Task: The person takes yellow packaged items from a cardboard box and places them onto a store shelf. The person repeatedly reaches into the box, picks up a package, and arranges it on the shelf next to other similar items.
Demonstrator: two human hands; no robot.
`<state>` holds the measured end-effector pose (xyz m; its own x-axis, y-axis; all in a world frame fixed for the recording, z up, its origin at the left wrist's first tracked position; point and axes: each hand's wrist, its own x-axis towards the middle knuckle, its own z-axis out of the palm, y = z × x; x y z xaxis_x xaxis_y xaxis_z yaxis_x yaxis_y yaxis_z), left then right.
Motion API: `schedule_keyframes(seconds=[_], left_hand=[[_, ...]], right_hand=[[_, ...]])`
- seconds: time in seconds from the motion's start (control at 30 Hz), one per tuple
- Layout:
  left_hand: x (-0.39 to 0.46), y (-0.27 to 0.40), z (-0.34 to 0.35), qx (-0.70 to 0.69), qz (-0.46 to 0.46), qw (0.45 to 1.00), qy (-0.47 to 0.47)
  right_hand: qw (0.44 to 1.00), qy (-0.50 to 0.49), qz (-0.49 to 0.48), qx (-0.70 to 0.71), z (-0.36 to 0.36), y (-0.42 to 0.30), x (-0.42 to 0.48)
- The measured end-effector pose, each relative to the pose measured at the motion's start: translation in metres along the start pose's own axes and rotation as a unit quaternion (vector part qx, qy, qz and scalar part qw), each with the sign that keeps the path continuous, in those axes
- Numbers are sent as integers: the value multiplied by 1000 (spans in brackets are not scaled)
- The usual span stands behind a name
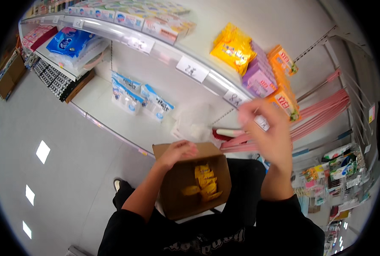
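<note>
On my lap rests an uncovered cardboard box [177,201] with several small yellow packets [206,182] inside. My left hand [180,152] hovers over the box's far flap [209,152], its fingers loosely bent and holding nothing that I can see. My right hand [269,131], blurred, is raised in front of the shelf edge. A white price tag [261,123] shows through the gap between its thumb and fingers. Just beyond that hand, orange boxes [284,99] and purple boxes [260,78] stand on the upper shelf, and yellow packets [233,48] lie beside them.
A price rail [164,52] runs along the upper shelf, below rows of small cartons [129,20]. Blue-and-white pouches [127,92] stand on the lower shelf. Pink hangers [321,108] hang at the right, near several bagged goods [343,169]. Grey floor [65,153] lies at left.
</note>
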<state>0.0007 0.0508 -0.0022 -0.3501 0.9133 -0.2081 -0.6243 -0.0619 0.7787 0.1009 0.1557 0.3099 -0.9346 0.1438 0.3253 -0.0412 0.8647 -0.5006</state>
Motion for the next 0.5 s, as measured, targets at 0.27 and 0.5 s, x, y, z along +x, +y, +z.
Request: schedule_keyframes(seconds=[0.27, 0.5], left_hand=[[21, -9, 5, 16, 1, 993, 116], [22, -15, -4, 50, 3, 991, 125]], right_hand=[[867, -407, 249, -146, 159, 187, -188], [903, -324, 154, -237, 259, 223, -298]])
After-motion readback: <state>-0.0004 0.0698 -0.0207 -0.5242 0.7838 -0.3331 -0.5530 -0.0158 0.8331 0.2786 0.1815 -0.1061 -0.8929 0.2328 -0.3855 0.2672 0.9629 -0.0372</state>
